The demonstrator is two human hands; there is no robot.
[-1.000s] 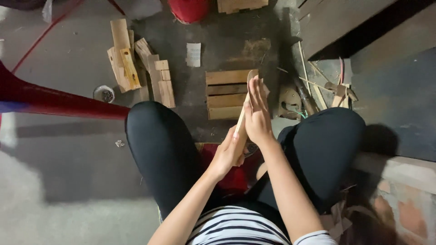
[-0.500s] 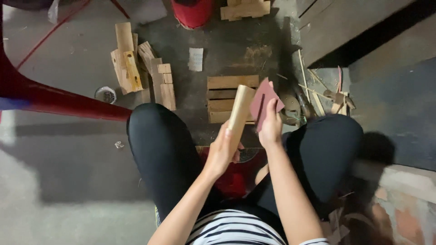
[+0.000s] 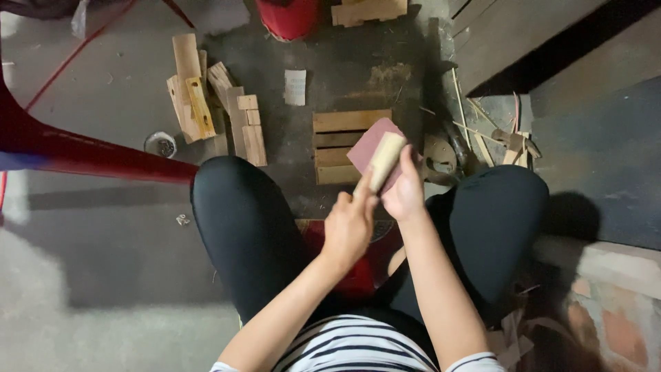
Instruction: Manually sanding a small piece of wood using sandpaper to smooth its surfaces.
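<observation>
Head view: between black-clad knees, the left hand is clenched around the lower end of a pale, smooth-edged wood strip, tilted up and away. Just beside it, the right hand grasps a reddish-brown sheet of sandpaper, pressed against the strip's far face. Beyond, on the grey floor, lie a slatted wood panel and scattered offcuts.

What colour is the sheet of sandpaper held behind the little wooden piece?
The sandpaper is a dull reddish pink, clearest in the head view, behind the pale wooden piece.
</observation>
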